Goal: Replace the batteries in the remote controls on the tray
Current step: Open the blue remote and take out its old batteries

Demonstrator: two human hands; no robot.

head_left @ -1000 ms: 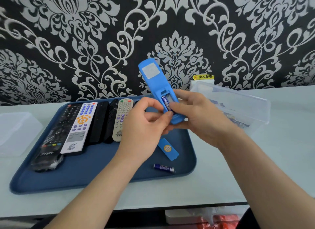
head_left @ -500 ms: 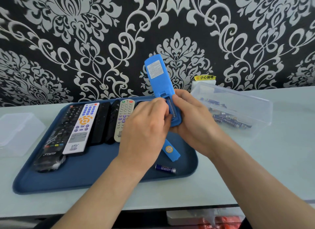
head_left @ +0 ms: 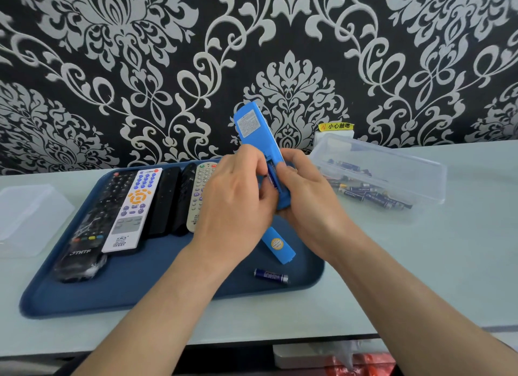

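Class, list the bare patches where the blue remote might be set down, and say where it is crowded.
Free: the tray's near strip, between the row of remotes and its front rim, left of the loose battery; the table right of the tray, nearer than the battery box. Crowded: the tray's left, remotes side by side; its right, with the battery cover.
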